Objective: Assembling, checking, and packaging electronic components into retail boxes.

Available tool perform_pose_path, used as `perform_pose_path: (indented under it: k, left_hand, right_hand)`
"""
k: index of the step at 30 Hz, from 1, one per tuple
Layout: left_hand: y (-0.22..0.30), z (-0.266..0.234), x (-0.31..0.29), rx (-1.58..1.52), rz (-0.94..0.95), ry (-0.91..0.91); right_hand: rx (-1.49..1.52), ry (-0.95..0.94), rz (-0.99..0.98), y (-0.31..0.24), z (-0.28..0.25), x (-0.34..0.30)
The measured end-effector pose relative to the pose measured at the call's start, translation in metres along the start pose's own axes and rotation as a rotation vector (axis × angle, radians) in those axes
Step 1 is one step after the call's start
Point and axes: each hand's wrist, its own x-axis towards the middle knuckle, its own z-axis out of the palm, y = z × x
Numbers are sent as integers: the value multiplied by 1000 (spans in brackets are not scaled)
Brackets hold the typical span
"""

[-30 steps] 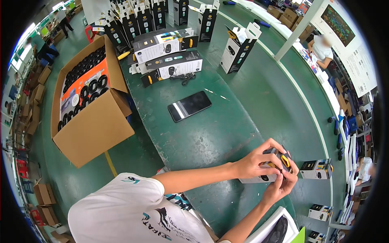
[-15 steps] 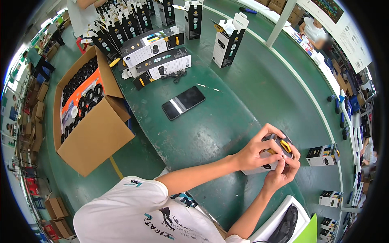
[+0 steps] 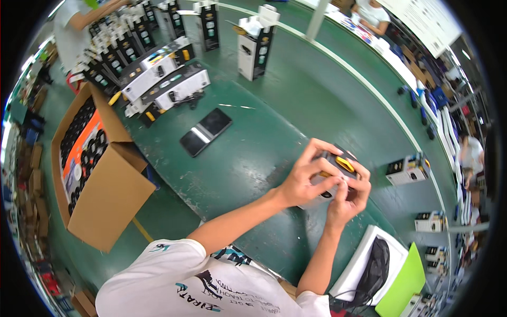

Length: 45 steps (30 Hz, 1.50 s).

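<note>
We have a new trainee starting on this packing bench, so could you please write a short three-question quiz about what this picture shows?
1. True or false: both the left hand and the right hand are on the small grey and yellow box.
2. What dark flat thing lies on the green table between the hands and the white retail boxes?
A. a smartphone
B. a calculator
C. a wallet
3. What stands at the table's left edge, open and filled with dark items?

Key
1. True.
2. A.
3. A large cardboard carton.
</note>
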Motion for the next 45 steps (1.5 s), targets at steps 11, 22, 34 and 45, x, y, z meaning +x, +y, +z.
perform_pose_path:
  k: [11, 22, 34, 45]
  left_hand:
    - [9, -22, -33, 26, 22, -181]
    - [29, -25, -35, 37, -40, -236]
    - [43, -32, -35, 124, -12, -233]
    - [97, -147, -122, 378, -428, -23]
  right_hand:
    - [-6, -192, -133, -13, -17, -16]
    - [-34, -145, -111, -27, -19, -24]
    - [193, 125, 316, -65, 3, -23]
    - [-249, -259, 519, 61, -33, 34]
